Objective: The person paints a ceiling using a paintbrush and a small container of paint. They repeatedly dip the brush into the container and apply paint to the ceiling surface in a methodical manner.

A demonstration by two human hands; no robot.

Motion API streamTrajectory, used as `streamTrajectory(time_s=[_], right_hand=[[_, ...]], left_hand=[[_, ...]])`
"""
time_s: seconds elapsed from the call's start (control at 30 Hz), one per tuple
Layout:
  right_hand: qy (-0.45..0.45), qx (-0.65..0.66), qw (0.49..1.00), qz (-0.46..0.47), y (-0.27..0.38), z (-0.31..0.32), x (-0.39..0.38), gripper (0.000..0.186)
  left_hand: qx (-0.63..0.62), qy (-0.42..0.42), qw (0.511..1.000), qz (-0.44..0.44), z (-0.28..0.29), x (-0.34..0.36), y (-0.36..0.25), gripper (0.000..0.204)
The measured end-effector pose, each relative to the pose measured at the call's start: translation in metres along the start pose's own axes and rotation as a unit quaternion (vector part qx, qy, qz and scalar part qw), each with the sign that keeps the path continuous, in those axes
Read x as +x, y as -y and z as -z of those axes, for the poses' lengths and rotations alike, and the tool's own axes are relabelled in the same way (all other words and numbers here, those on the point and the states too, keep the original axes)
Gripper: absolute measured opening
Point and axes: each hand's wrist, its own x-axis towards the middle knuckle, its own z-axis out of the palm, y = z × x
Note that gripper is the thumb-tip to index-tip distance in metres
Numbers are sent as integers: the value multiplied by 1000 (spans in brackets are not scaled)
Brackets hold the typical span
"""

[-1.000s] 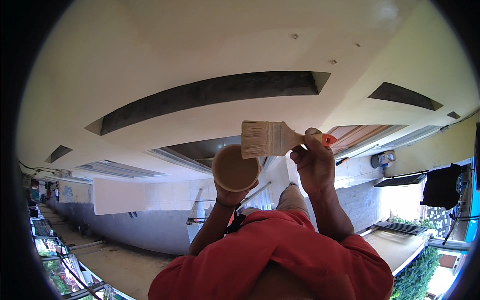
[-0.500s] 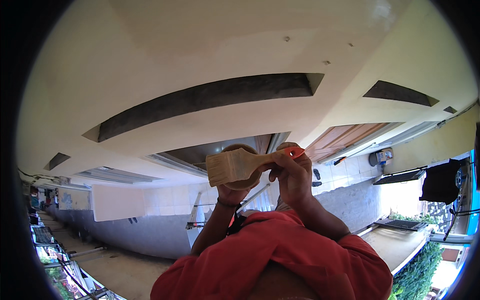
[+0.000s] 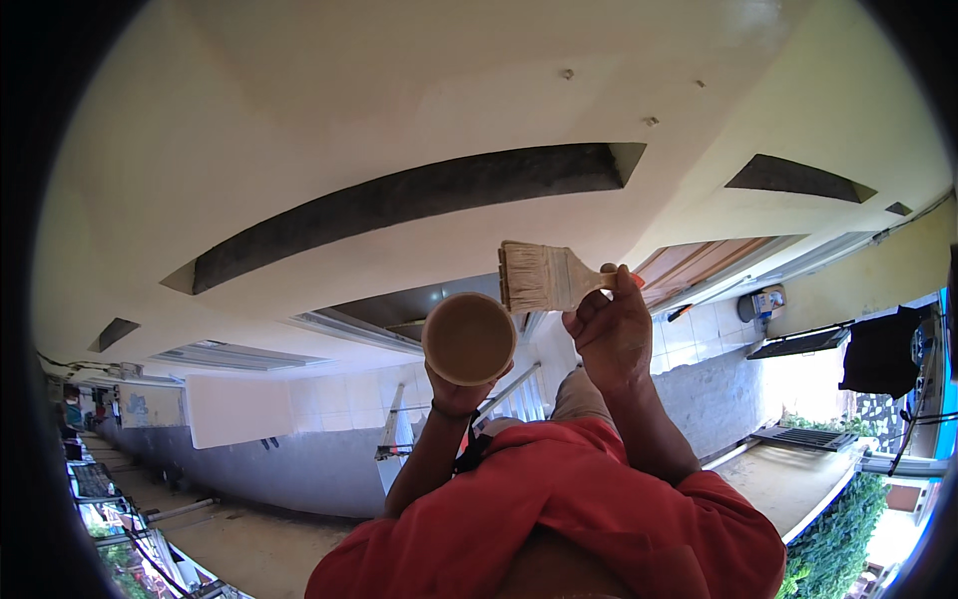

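My left hand (image 3: 457, 391) grips a round paint cup (image 3: 471, 308) from below, its mouth facing me. A tan coating shows inside the cup. To the right and a little higher, my right hand (image 3: 613, 337) pinches the handle of a wide paintbrush (image 3: 544, 278). The brush points left, its pale, paint-smeared bristles just above and right of the cup's rim, apart from it. Most of the red handle end is behind my fingers.
A cream wall (image 3: 399, 90) rises in front, with dark recessed openings (image 3: 419, 205) and small fittings (image 3: 652, 122). Below are a window and a brown wooden door (image 3: 714, 265). A white ladder-like frame (image 3: 397, 429) stands at my left; black cloth (image 3: 880, 349) hangs at right.
My right hand has moved the brush up and to the right, off its place over the cup. The cup's mouth now shows fully, slightly lower than before.
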Motion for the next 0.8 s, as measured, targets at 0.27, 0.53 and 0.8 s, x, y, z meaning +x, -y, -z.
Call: streamTrajectory(time_s=[0.27, 0.53, 0.8], right_hand=[[41, -87, 986, 138, 8, -18, -7, 18], [52, -216, 945, 241, 3, -39, -23, 15], [46, -177, 972, 147, 5, -32, -6, 16]], left_hand=[[73, -55, 996, -12, -5, 4, 0, 86], [29, -61, 998, -15, -18, 11, 1, 84], [-43, 41, 998, -29, -29, 11, -8, 70]])
